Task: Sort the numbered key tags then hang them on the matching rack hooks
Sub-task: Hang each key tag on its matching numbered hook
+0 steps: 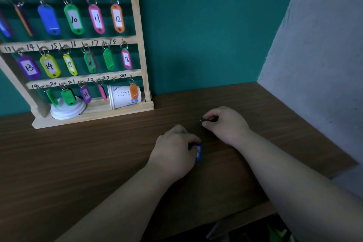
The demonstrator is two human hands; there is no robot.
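Dark brown wood-grain tabletop (98, 153) carries a light wooden key rack (140, 45), which stands at its back-left edge against a teal wall (196, 25). Both forearms reach in from the near edge and the hands sit close together, right of the rack and well clear of it. The left hand (173, 153) rests low over the tabletop, its fingers curled round a blue key tag (198, 153) that sticks out on the thumb side; the white label shows, but its number is too blurred to read. The right hand (225, 124), just behind and to the right, pinches something small and metallic between thumb and forefinger, possibly a split ring (203, 120). On the rack, coloured tags hang in rows under handwritten numbers, among them a green 10 (74, 19), a pink 11 (96, 18) and an orange 12 (117, 18). An orange tag (134, 91) hangs by the written 24 at the right end of the bottom row. A white paper cup (122, 97) lies on its side on the rack's base, with a white lid (66, 113) to its left.
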